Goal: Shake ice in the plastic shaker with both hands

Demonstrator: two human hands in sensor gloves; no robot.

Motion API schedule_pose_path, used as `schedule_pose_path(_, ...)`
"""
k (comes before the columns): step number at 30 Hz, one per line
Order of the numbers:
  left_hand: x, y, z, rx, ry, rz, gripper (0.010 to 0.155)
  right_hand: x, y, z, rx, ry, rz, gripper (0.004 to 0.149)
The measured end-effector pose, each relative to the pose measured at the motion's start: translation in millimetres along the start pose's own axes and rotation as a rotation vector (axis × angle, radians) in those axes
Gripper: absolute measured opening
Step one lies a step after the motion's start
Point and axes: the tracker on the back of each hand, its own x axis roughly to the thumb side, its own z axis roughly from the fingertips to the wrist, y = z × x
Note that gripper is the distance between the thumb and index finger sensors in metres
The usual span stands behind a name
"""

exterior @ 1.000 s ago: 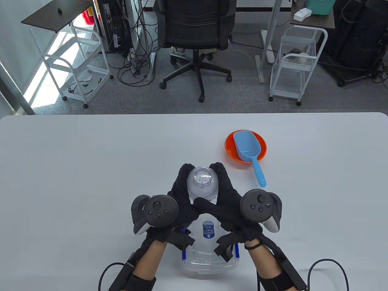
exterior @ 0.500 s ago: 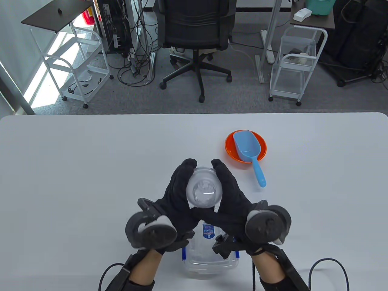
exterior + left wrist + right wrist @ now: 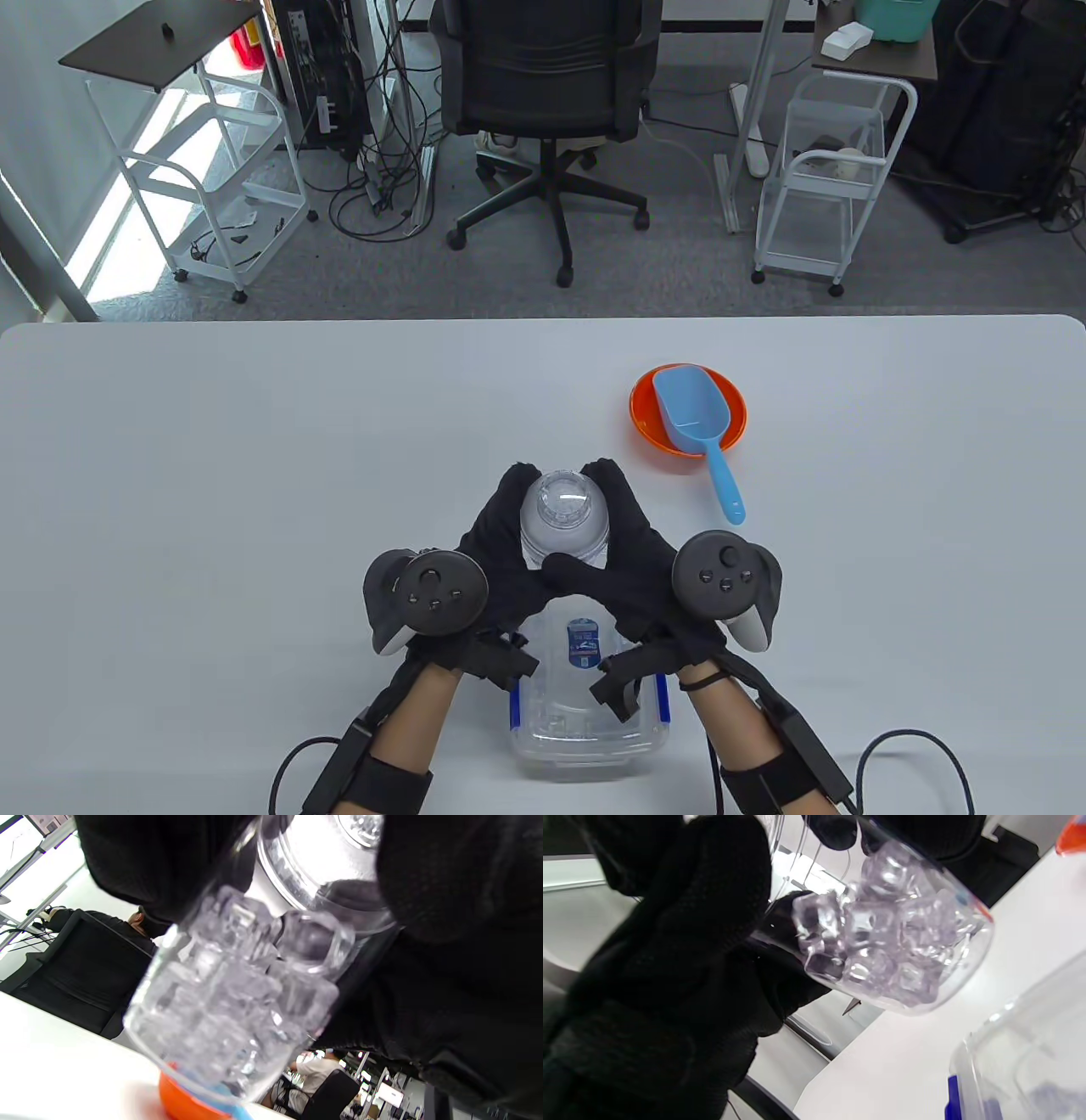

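Note:
A clear plastic shaker (image 3: 564, 518) with a domed lid is held above the table near the front middle. My left hand (image 3: 501, 543) wraps its left side and my right hand (image 3: 632, 543) wraps its right side, thumbs crossing in front. Both wrist views show the shaker's body (image 3: 229, 1014) (image 3: 882, 938) packed with several clear ice cubes at its bottom end, lifted off the table. Black gloved fingers (image 3: 445, 878) (image 3: 683, 912) curl round the shaker's wall.
A clear storage box with blue clips (image 3: 585, 713) sits under my wrists at the table's front edge. An orange bowl (image 3: 645, 420) holding a blue scoop (image 3: 696, 424) stands to the right behind the shaker. A black office chair (image 3: 547, 76) is beyond the table.
The shaker tipped toward me with the trackers swinging down half a second ago, then swung back up. Both hands kept their grip throughout.

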Motion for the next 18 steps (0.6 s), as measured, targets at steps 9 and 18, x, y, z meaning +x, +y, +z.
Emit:
schedule_pose_path(9,-13.5,-10.8,-0.2,-0.110,-0.003,0.204,0.123,-3.7,3.9,-0.6,0.069,0.012,-0.038,0.101)
schedule_pose_path(18,-26.3,-3.7,2.5,0.032,0.026,0.148,0.125,-4.0,7.1,1.3,0.055,-0.019,-0.061,0.103)
